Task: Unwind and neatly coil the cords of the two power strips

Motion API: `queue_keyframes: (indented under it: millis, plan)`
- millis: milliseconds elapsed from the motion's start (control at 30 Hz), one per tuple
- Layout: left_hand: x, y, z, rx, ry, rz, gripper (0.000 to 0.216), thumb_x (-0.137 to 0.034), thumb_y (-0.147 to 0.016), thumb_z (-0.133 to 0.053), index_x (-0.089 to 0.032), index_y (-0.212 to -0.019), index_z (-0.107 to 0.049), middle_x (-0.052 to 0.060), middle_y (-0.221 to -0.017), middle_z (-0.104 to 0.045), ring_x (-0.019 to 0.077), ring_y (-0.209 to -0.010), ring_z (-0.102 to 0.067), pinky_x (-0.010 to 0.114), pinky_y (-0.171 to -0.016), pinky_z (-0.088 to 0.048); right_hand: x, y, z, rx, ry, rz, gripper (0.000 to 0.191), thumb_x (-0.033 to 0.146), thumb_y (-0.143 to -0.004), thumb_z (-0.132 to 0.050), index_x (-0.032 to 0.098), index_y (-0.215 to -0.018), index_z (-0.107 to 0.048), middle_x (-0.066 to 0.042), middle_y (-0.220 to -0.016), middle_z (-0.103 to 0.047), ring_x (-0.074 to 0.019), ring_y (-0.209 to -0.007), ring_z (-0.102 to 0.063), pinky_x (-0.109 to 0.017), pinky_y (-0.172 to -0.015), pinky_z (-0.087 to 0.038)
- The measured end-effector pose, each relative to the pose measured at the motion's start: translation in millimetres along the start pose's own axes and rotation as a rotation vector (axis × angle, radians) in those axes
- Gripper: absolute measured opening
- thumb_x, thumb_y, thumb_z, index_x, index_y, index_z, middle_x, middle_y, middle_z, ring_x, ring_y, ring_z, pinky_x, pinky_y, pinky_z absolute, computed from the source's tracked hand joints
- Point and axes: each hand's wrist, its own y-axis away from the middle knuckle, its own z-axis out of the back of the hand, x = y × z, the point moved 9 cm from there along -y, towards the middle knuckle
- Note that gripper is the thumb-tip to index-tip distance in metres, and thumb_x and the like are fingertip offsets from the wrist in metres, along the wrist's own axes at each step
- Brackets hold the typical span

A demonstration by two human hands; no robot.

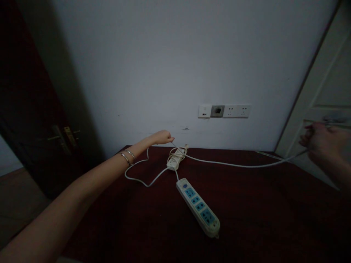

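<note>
My left hand (pixel 163 137) is closed around a white power cord (pixel 233 165), above the back edge of the table. The same cord sags across to the right, where my right hand (pixel 322 142), somewhat blurred, grips it in closed fingers. A white power strip with blue sockets (pixel 199 206) lies slanted on the table in front. Behind it sits a smaller white power strip (pixel 175 159) with cord looped around it. A slack loop of cord lies to the left of this smaller strip.
Beneath everything is a dark red table (pixel 246 204) against a pale wall (pixel 164 65). Wall sockets (pixel 236 111) are set above its back edge. A dark door with a handle (pixel 64 137) stands at left, a light panelled door (pixel 326 80) at right.
</note>
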Motion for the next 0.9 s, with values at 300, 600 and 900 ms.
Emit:
queue_keyframes:
  millis: [300, 600, 900]
  plan:
    - [-71.2, -31.5, 24.7, -0.057, 0.202, -0.018, 0.032, -0.025, -0.075, -0.047, -0.010, -0.049, -0.057, -0.002, -0.039, -0.042, 0.0078, -0.043, -0.035, 0.023, -0.050, -0.026, -2.3, 128.2, -141.2, 0.676, -0.328, -0.462, 0.016, 0.009, -0.085, -0.046, 0.013, -0.089, -0.061, 0.009, -0.039, -0.028, -0.0038, -0.032, -0.027, -0.013, -0.031, -0.027]
    - [-73.1, -39.3, 20.8, -0.043, 0.968, 0.304, 0.011, -0.017, -0.072, -0.043, -0.010, -0.077, -0.051, 0.001, -0.051, -0.048, 0.0081, -0.040, -0.038, 0.021, -0.043, -0.029, -17.9, 232.5, -226.0, 1.017, 0.006, -0.357, 0.025, 0.036, -0.088, -0.047, 0.022, -0.104, -0.058, -0.009, -0.108, -0.064, -0.0173, -0.092, -0.061, -0.028, -0.075, -0.047]
    - [-80.4, -24.6, 28.7, 0.082, 1.338, 0.043, 0.050, -0.008, -0.054, -0.043, -0.011, -0.104, -0.047, 0.002, -0.065, -0.057, 0.0068, -0.043, -0.039, 0.022, -0.048, -0.036, -17.2, 226.3, -256.9, 0.986, 0.053, -0.193, 0.017, 0.023, -0.083, -0.052, 0.015, -0.069, -0.055, 0.002, -0.055, -0.048, -0.0078, -0.047, -0.045, -0.019, -0.045, -0.041]
